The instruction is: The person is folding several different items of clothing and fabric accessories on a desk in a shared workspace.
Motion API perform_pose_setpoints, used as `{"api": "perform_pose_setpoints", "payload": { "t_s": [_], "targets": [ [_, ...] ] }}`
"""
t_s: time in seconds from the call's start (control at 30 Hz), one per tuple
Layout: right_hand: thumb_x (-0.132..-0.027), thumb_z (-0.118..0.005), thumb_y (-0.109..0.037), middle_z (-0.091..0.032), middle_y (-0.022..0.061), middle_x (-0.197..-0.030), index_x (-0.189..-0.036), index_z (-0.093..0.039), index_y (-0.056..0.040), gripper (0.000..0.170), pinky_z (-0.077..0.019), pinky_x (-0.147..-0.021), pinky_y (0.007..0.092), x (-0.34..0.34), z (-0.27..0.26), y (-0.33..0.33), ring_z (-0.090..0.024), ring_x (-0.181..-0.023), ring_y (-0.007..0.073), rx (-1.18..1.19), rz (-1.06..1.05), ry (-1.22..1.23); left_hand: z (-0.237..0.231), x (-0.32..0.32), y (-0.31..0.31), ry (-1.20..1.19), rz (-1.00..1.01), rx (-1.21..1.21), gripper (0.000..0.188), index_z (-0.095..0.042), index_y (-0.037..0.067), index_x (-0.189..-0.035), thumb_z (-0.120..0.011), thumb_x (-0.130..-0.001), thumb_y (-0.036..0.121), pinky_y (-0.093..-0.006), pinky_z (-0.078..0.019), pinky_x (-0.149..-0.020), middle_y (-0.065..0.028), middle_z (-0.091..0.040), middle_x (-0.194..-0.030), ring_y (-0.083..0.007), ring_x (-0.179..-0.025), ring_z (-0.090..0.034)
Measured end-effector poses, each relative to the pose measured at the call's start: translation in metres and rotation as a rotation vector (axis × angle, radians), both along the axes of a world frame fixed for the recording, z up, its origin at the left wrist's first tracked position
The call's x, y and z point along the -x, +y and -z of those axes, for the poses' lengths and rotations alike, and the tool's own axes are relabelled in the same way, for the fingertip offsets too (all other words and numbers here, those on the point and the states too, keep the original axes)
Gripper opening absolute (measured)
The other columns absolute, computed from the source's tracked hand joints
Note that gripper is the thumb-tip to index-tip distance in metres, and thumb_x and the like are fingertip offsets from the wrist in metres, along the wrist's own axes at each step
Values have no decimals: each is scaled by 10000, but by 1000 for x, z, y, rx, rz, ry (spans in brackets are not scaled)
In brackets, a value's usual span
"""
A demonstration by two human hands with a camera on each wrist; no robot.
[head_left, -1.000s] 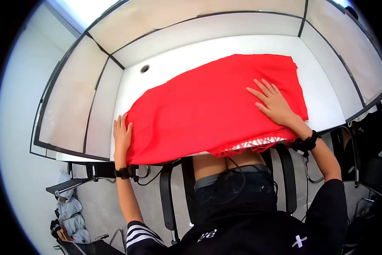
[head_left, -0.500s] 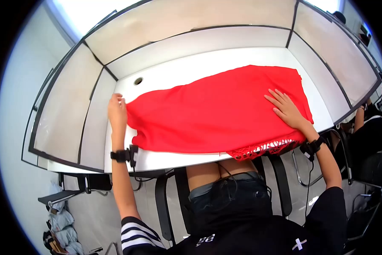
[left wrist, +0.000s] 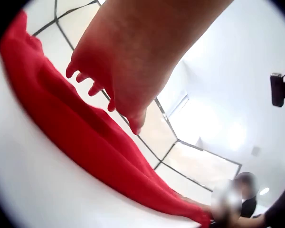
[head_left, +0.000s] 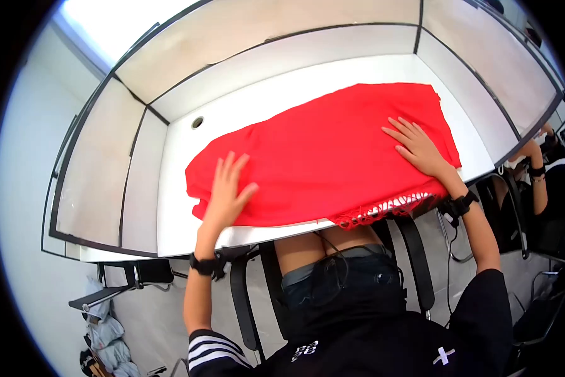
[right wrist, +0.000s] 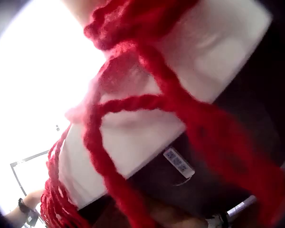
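A red cloth [head_left: 320, 151] lies across the white table, with knotted fringe [head_left: 389, 207] at its near right edge. The left hand [head_left: 228, 191], fingers spread, is over the cloth's left part; in the left wrist view that hand [left wrist: 118, 76] appears just above the fabric [left wrist: 99, 147], holding nothing. Flat on the cloth's right part rests the right hand [head_left: 420, 151] with straight fingers. Red twisted fringe strands [right wrist: 137, 102] fill much of the right wrist view and hide most of that hand.
Low partition panels [head_left: 282, 50] enclose the table [head_left: 175, 207] at the back and sides. A round hole [head_left: 197, 122] is in the tabletop at the back left. Chair armrests [head_left: 248, 308] stand below the near edge. Another person's arm [head_left: 538, 182] shows at the far right.
The left hand went from the cloth's left end, outward and up, then came back right over the cloth. The cloth's left end shifted and folded somewhat. The right hand stays on the right part.
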State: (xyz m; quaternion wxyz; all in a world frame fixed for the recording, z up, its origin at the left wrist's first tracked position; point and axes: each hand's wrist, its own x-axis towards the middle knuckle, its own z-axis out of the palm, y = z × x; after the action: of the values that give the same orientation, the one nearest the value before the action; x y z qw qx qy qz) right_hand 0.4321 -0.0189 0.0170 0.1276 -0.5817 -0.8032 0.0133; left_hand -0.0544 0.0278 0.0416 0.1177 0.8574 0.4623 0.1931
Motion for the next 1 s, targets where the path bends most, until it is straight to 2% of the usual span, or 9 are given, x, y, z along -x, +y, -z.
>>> {"api": "perform_pose_setpoints", "payload": {
  "t_s": [0.17, 0.3, 0.37, 0.53, 0.63, 0.73, 0.83, 0.93, 1.0],
  "targets": [
    [-1007, -428, -293, -294, 75, -1583, -1492, -390, -228, 491, -183, -1187, 491, -4, 4, -2, -259, -1452, 321, -9, -5, -7, 28, -10, -52, 148, -119, -30, 666, -341, 185, -1515, -592, -935, 395, -549, -168, -1163, -224, -173, -1595, -429, -1466, -164],
    [-968, -516, -385, -297, 215, -1546, -1498, -356, -141, 606, -193, -1181, 498, -27, 32, -17, -237, -1437, 408, -227, 291, -112, 28, 24, -51, 190, -184, 1, 636, -362, 150, -1503, -584, -940, 344, -519, -181, -1170, -183, -197, -1601, -392, -1472, -176],
    [-896, -634, -404, -359, 334, -1442, -1450, -350, 15, 750, -318, -1121, 480, -62, 58, -12, -353, -1341, 480, -310, 703, 25, 27, 26, -52, 190, -185, 18, 631, -368, 153, -1501, -586, -938, 337, -520, -182, -1170, -176, -203, -1601, -386, -1472, -182],
    [-811, -742, -270, -522, 303, -1288, -1270, -450, 127, 674, -516, -899, 430, -45, -1, -8, -609, -1038, 421, -42, 763, 374, 34, 19, -48, 127, -205, -85, 590, -413, 118, -1459, -599, -929, 296, -500, -201, -1169, -168, -279, -1573, -373, -1451, -244],
    [-827, -725, -146, -672, 142, -1109, -1161, -598, 19, 394, -554, -849, 313, -48, -30, 8, -671, -959, 191, 569, 307, 1403, 35, 21, -50, 27, -221, -75, 555, -440, 88, -1426, -606, -927, 267, -481, -237, -1159, -176, -328, -1544, -375, -1427, -289],
    [-853, -703, -116, -692, 121, -1029, -1119, -611, 9, 308, -581, -800, 301, -27, -66, 25, -686, -898, 175, 507, 177, 1796, 33, 21, -53, -165, -225, -60, 541, -443, 55, -1409, -606, -930, 245, -464, -272, -1145, -195, -358, -1518, -378, -1405, -321],
    [-856, -698, -109, -686, 98, -962, -1046, -603, -5, 236, -586, -732, 282, 38, -116, 43, -686, -844, 164, 496, 113, 1812, 32, 22, -53, -251, -235, -85, 541, -412, 5, -1406, -576, -951, 248, -442, -291, -1136, -205, -393, -1478, -369, -1380, -356],
    [-874, -688, -141, -647, 55, -865, -929, -566, -52, 161, -572, -665, 259, 120, -135, 86, -655, -746, 128, 725, -237, 1596, 33, 23, -54, -358, -245, -100, 509, -401, -20, -1393, -535, -970, 229, -424, -281, -1139, -199, -408, -1457, -345, -1372, -371],
    [-915, -661, -231, -651, 70, -965, -1058, -598, -51, 238, -561, -702, 280, 201, -140, 91, -644, -789, 131, 649, -304, 1399, 41, 31, -52, -569, -295, -146, 466, -413, -25, -1374, -492, -982, 216, -418, -276, -1139, -199, -406, -1454, -328, -1364, -377]
  ]
}}
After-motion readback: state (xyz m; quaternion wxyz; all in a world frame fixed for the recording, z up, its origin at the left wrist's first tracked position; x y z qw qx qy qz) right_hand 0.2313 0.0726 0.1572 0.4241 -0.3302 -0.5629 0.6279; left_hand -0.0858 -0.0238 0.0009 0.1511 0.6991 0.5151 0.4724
